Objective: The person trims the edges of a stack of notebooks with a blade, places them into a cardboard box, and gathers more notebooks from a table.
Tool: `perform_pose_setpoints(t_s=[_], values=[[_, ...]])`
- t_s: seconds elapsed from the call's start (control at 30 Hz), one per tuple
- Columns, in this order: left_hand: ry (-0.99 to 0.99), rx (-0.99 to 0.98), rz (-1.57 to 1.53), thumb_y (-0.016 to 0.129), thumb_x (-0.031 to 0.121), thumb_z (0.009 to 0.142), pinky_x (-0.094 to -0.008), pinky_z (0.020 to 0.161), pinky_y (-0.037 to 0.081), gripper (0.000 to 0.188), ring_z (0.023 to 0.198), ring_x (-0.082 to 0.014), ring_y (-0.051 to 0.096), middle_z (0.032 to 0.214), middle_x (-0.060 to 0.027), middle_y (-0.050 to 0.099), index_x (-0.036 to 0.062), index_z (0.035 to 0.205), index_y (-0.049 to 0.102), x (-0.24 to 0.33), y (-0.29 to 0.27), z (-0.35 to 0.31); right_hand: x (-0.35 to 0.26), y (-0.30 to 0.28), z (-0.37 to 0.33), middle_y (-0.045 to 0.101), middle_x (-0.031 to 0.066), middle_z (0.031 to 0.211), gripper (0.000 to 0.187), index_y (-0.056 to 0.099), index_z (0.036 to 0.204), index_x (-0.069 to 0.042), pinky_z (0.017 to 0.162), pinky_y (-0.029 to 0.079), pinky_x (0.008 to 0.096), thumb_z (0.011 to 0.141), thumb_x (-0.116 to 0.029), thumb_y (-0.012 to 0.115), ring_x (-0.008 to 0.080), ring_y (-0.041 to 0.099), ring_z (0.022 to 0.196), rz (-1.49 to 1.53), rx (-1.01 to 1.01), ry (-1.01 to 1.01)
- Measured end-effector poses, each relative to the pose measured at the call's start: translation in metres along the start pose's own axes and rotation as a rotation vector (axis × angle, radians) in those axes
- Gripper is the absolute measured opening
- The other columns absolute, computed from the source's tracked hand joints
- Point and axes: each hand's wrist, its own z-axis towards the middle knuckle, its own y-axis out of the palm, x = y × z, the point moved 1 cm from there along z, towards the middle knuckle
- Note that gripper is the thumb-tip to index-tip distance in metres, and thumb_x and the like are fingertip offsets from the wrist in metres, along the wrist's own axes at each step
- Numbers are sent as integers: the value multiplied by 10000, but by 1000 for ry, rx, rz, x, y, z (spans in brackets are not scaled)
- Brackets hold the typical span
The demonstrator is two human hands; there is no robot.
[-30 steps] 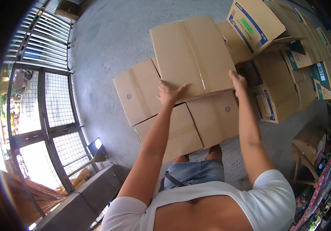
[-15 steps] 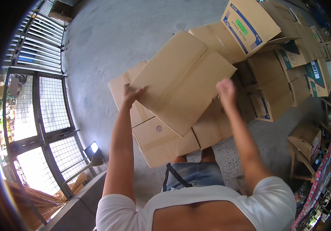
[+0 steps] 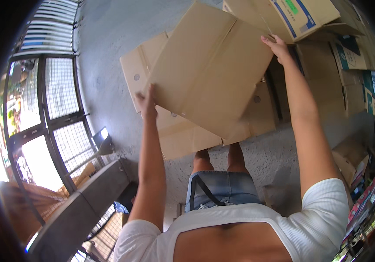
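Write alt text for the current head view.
A large brown cardboard box is angled across other cardboard boxes, with a person's left hand at its left edge and right hand at its upper-right corner. Printed boxes stand to the right, gridded metal panels to the left.

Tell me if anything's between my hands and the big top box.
Nothing visible is in the way: your left hand is at the left edge of the big top box, your right hand at its right corner. The lower boxes sit beneath it.
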Motion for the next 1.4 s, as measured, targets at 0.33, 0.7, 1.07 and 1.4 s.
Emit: perform_pose_setpoints(t_s=[0.33,0.7,1.07,1.4], values=[[-289,413,-424,603,308,863,-312,876,409,611,1063,-168,450,1175,-123,425,83,1269,205,-37,-3,-190,-29,59,10,565,139,1076,603,471,1138,-20,799,475,355,713,-355,737,233,567,967,234,-255,26],[-378,1,-272,671,246,813,-391,874,439,674,1146,-262,413,1351,-129,262,128,1318,240,-30,-23,-75,67,-23,-167,543,120,1111,544,464,1139,-44,871,417,349,767,-375,682,218,519,1022,120,259,147],[-101,-565,253,769,306,703,-290,683,456,539,793,-152,535,907,-74,584,8,1059,496,-17,47,18,147,35,-434,531,121,974,578,435,1045,29,759,458,345,690,-294,757,198,540,869,370,628,411],[80,-135,1232,470,728,704,-497,1028,256,1026,1293,-324,284,1421,-230,205,33,1395,167,-9,47,-55,181,55,-530,592,185,999,558,533,1101,-7,834,448,383,714,-369,709,316,569,935,26,493,205]])
